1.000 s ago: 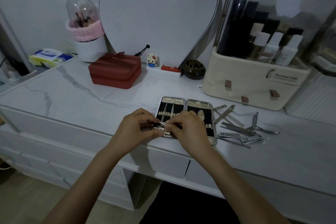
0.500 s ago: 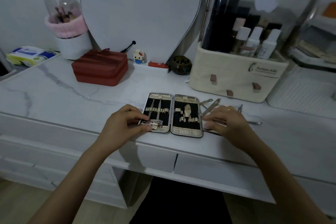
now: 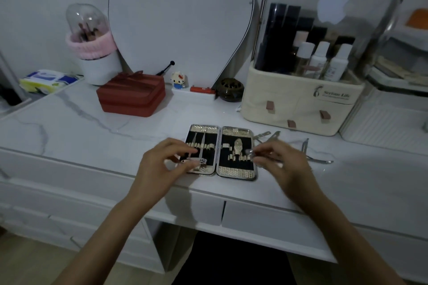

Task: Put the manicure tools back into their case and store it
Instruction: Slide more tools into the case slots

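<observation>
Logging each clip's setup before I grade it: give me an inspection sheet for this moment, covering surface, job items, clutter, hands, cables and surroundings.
Surface: white marble-look vanity top, dimly lit.
Job's things: manicure case lies open flat near the front edge; a few tools sit in its loops; loose tools lie to its right.
Clutter: red box, brush holder, wipes pack, small figurine, dark bowl, cosmetics organizer.
Hands: left hand pinches a clipper-like tool over the case's left half; right hand pinches a thin metal tool.
Cables: nothing seen.
Surroundings: mirror, wall, drawers below.
</observation>
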